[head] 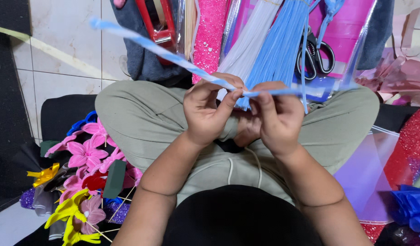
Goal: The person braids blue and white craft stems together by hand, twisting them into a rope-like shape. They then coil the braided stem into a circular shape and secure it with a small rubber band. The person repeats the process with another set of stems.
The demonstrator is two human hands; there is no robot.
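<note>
Left hand: left hand [207,114], frame centre, pinches the twisted blue-and-white fuzzy pipe cleaner strand [160,51] between thumb and forefinger.
Right hand: right hand [274,116], touching the left, fingers closed on the same strand.
Strand: runs from the upper left down to the hands (blurred), then right.
Above: black-handled scissors [316,57], bundle of light-blue pipe cleaners [278,45].
Lower left: pink pipe-cleaner flowers [87,155].

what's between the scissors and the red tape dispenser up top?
Head view: between the scissors and the red tape dispenser lie thin wooden sticks, a pink glitter sheet, then bundled white stems and blue stems.
</note>
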